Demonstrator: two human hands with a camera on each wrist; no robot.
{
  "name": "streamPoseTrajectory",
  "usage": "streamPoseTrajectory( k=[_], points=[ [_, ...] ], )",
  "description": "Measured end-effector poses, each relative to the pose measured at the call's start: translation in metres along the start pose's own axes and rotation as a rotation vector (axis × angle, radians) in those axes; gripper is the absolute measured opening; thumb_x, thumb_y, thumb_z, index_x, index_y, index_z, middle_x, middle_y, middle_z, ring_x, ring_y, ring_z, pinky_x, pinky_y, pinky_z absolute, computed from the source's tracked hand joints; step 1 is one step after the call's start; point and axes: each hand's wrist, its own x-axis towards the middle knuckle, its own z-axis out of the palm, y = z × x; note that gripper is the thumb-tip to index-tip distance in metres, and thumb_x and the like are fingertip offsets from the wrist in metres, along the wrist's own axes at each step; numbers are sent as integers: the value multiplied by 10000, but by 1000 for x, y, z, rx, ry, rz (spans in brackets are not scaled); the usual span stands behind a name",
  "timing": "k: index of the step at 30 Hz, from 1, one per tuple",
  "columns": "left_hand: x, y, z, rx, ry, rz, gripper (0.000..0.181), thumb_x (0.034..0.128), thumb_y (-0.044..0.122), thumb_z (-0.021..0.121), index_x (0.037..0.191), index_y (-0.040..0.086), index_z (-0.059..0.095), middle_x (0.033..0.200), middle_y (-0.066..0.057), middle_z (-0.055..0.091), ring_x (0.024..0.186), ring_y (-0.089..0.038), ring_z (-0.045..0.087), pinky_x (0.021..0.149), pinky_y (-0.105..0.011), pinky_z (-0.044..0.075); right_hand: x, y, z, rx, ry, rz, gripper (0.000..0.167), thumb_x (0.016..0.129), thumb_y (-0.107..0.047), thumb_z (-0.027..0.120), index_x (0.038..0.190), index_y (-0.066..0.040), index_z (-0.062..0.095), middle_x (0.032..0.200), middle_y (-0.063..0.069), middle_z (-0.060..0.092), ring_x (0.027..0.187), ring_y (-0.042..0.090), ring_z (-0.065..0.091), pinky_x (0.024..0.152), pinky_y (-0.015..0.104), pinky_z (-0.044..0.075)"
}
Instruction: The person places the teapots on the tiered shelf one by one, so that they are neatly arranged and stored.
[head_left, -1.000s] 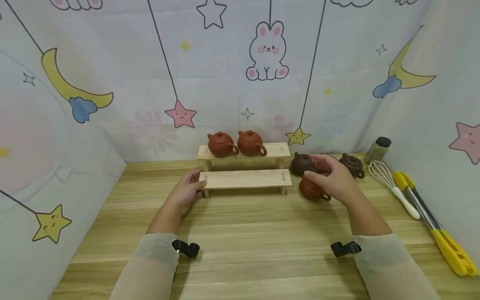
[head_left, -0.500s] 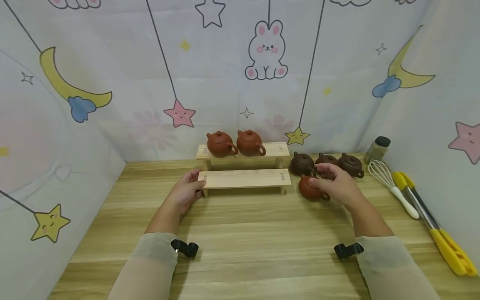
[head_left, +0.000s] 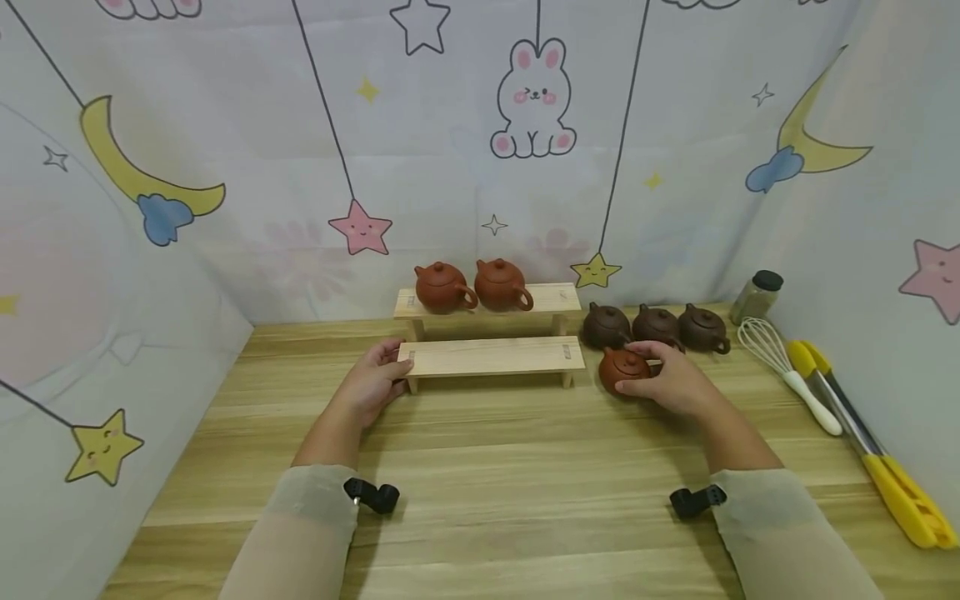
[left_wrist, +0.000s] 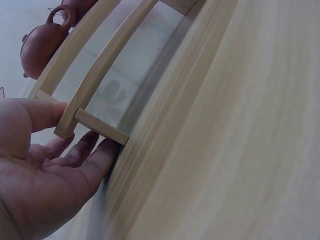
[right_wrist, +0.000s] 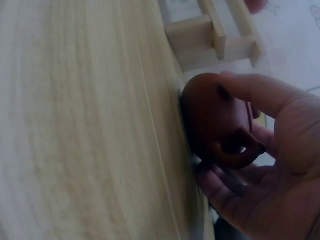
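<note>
My left hand grips the left end of the lower tier of a two-tier wooden stand. In the left wrist view its thumb lies against the board, fingers by the leg. My right hand holds an orange-red clay teapot standing on the table, right of the stand. In the right wrist view the thumb presses one side of this teapot, the fingers reach round the other, and its handle faces the palm. Two similar red teapots, one on the left and another beside it, sit on the upper tier.
Behind the right hand stand three dark brown teapots: left, middle and right. Farther right are a jar with a black lid, a white-handled whisk and yellow tongs. A printed cloth hangs behind.
My right hand has come down and nearer from beside the dark teapots onto the orange-red teapot, uncovering the middle dark one. The left hand stays at the stand.
</note>
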Motion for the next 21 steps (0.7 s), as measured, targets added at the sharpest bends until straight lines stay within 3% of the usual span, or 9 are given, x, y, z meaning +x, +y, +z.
streamPoseTrajectory(
  k=[4,13,21],
  points=[
    [0,0,0,-7,0,1,674,1118,80,519,1708,72,193,1727,-213,285,1537,-345,390,1294,-524,346,1,0,0,-16,-13,-3,865,905,-414,874,1580,-56,468,1447,283,614,1312,449,612,999,492,549],
    [3,-1,-1,-2,3,3,669,1113,81,536,1701,75,218,1714,-208,309,1539,-354,403,1281,-532,366,0,-2,-3,-34,-11,13,877,906,-429,871,1585,-50,465,1441,291,616,1308,454,604,1000,517,548],
    [3,-2,-2,4,6,3,671,1113,81,533,1705,83,217,1707,-209,315,1528,-349,413,1275,-527,378,-5,-25,-7,65,46,36,884,896,-487,864,1611,-162,458,1527,222,571,1392,429,552,1056,562,521]
  ],
)
